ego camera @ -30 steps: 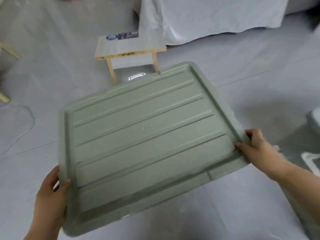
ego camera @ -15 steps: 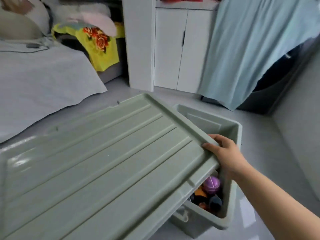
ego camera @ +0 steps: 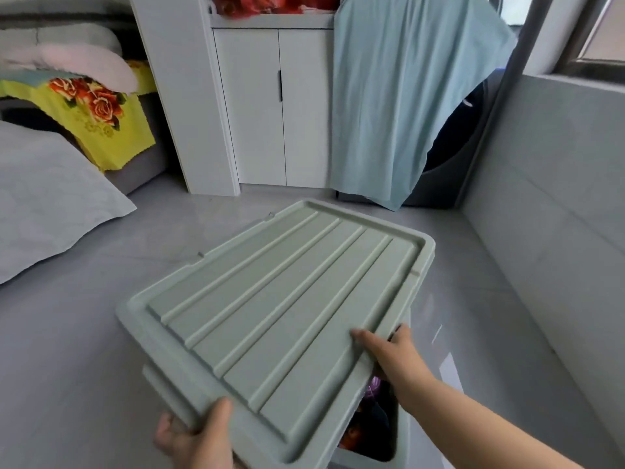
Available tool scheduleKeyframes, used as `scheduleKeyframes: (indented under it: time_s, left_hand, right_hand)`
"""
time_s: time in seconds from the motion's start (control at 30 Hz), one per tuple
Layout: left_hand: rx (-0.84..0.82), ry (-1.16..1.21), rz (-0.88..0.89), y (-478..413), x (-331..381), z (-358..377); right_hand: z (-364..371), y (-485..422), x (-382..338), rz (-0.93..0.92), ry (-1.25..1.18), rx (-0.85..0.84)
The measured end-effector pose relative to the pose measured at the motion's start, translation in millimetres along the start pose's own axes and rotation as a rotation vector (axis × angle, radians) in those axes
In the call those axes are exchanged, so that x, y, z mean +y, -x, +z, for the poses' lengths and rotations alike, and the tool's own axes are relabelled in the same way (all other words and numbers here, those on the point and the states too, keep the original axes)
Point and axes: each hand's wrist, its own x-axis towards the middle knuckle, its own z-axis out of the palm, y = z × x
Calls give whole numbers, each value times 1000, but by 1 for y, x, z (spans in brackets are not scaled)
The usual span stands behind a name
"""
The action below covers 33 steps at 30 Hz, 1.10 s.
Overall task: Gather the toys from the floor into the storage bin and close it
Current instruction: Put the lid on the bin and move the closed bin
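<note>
A ribbed grey-green lid (ego camera: 280, 313) lies askew over the matching storage bin (ego camera: 402, 431), covering most of it. My left hand (ego camera: 196, 438) grips the lid's near edge, thumb on top. My right hand (ego camera: 389, 353) holds its right edge, thumb on the top face and fingers curled round the rim. Through the gap at the near right corner I see toys (ego camera: 370, 421) inside the bin, among them a purple ball and something orange.
A bed with a pale sheet (ego camera: 50, 204) stands at the left. A white cupboard (ego camera: 270, 106) and a hanging blue cloth (ego camera: 399, 106) are behind the bin. A grey wall (ego camera: 558, 214) runs close along the right. Grey floor (ego camera: 67, 350) surrounds the bin.
The lid, carried in from a turn across the room, has swung over the bin and now lies almost flat on it. My left hand has come back into view at its near edge.
</note>
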Motion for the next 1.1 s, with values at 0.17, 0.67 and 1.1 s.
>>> scheduleKeyframes:
  time_s: [0.17,0.67,1.1]
  left_hand:
    - [-144,-113,-100,34,-19,14]
    - [-562,-458,-278,27,-18,-40]
    - [-408,-835,273,-60,7,-44]
  right_hand:
    - [-4,-20,16,-12,99,47]
    - [-39,-29,6,-104,391,265]
    - [-35,-32,20,-63,386,184]
